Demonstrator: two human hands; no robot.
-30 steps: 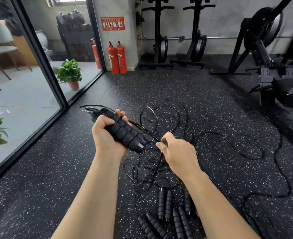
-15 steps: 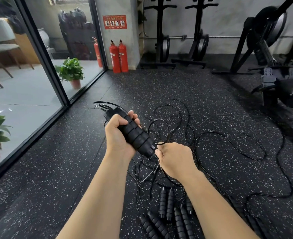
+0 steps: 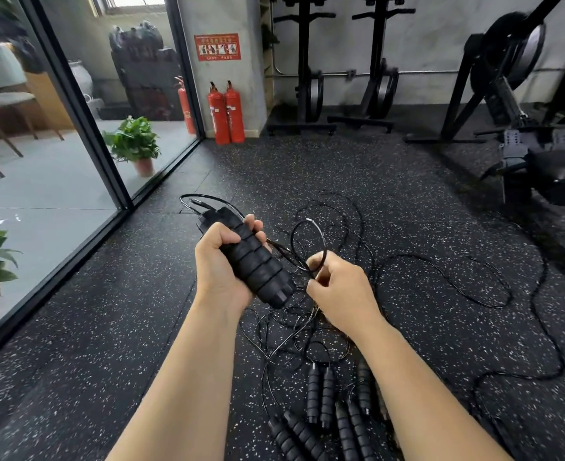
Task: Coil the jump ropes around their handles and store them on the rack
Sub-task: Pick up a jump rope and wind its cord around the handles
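My left hand (image 3: 219, 271) grips a pair of black ribbed jump rope handles (image 3: 258, 264) held together, tilted down to the right. Thin black rope loops out of their far end. My right hand (image 3: 339, 291) pinches a loop of the same black rope (image 3: 307, 242) just right of the handles. On the speckled rubber floor lies a tangle of more black ropes (image 3: 441, 277). Several other black handles (image 3: 321, 397) lie in pairs on the floor between my forearms.
A glass wall with a black frame (image 3: 84, 128) runs along the left, with potted plants (image 3: 134, 144) behind it. Two red fire extinguishers (image 3: 226, 113) stand at the back wall. Weight plate stands (image 3: 311, 91) and a black exercise machine (image 3: 524, 128) fill the back and right.
My right hand has come up from the rope tangle and now lifts a loop of rope beside the handles. My left hand keeps its grip on the handles.
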